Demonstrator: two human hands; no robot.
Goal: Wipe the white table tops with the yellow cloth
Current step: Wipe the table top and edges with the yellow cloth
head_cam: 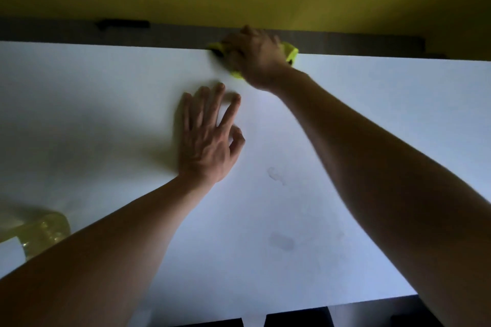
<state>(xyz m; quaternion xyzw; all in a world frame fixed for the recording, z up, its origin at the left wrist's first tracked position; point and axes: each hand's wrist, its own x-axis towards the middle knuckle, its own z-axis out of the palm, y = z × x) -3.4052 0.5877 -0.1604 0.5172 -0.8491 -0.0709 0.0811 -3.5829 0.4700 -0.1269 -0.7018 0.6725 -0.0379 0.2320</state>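
Dim overall. The white table top (345,141) is brightest at right and centre, so light probably comes from the right. A soft shadow spreads left of the left hand (207,141). Upper centre, the right hand (252,58) is motion-blurred. Frame corners darken; edges bow.

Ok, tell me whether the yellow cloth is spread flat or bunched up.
Bunched up. The yellow cloth shows only as crumpled bits sticking out either side of the right hand, which covers it at the table top's far edge.
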